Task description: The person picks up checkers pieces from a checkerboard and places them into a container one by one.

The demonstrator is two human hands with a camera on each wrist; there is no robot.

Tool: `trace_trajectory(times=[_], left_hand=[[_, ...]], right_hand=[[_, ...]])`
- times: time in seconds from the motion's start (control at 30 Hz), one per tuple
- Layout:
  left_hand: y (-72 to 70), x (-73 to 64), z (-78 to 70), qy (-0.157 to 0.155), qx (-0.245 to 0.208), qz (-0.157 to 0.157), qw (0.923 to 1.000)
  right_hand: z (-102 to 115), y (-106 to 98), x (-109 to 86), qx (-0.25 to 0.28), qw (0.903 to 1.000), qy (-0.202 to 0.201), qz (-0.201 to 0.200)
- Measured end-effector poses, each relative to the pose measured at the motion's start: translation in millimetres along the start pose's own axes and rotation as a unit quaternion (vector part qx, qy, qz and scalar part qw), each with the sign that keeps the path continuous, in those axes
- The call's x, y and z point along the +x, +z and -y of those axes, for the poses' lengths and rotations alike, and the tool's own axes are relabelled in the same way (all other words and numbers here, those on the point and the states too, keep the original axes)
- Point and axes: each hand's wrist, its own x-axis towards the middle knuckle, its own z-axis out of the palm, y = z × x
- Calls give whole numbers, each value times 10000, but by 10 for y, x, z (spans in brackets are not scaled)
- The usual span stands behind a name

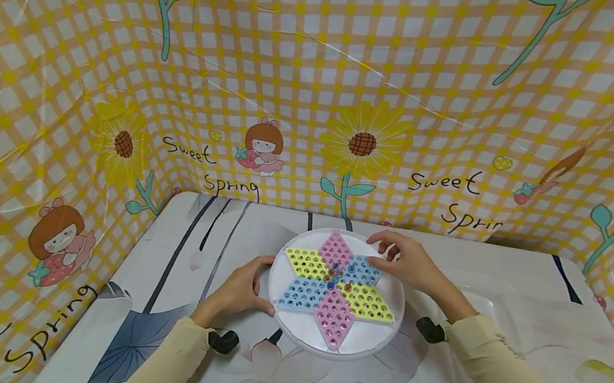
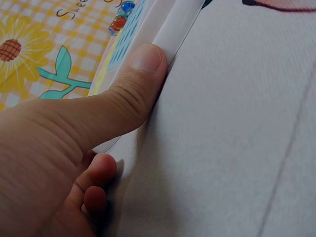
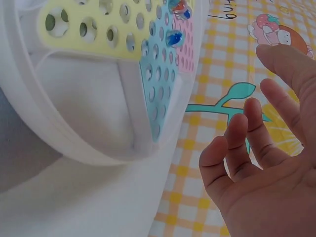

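A round white Chinese checkers board (image 1: 295, 323) with a pink, yellow and blue star of holes lies on the table. Several glass marbles (image 1: 333, 276) sit around its middle; a blue marble (image 3: 174, 38) shows in the right wrist view. My left hand (image 1: 240, 287) grips the board's left rim. In the left wrist view its thumb (image 2: 140, 74) presses on the white rim, and other fingers are curled beside it. My right hand (image 1: 410, 263) hovers at the board's upper right, fingers loosely bent and apart. Nothing shows between its fingers in the right wrist view.
The table (image 1: 516, 358) has a pale cloth printed with flowers and dark lines. A checked yellow curtain (image 1: 300, 56) with sunflowers hangs behind and at the sides. A clear, tray-like outline (image 1: 492, 300) lies right of the board, partly behind the right forearm.
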Motion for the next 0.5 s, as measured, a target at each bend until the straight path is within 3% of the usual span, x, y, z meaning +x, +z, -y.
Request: trace_trajectory(times=[0.5], left_hand=[[3,16,30,86,30,12,10000]], right_hand=[[-82,230,97,-72,9994,159,303]])
